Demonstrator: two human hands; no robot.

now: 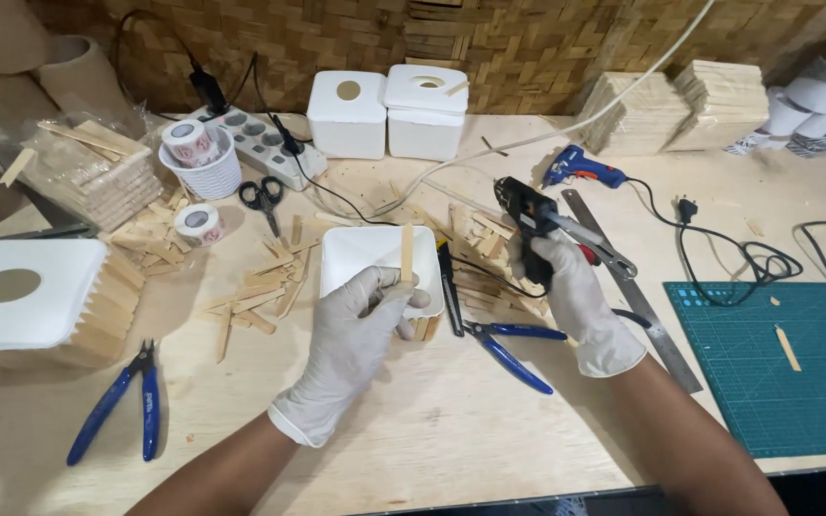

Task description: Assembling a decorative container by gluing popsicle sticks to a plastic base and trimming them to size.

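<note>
- A flat, pale wooden stick stands upright against the near wall of a white square box; it is thin, straight and square-ended, with its lower end hidden behind the fingers.
- The box is open at the top, smooth and plain inside, and sits near the middle of the table. More sticks seem to line its near outer side, just under the hand.
- The left hand, in a white glove, is closed on the stick, pinching it against the box rim.
- The right hand, also gloved, is wrapped around the grip of a black glue gun, held just right of the box with its nozzle pointing up and left.
- Blue-handled cutters lie between the two hands, and a steel ruler runs under the right hand.
- Loose sticks are scattered left of the box and behind the glue gun.
- A green cutting mat lies at the right edge.
- A second pair of blue pliers lies at the near left.
</note>
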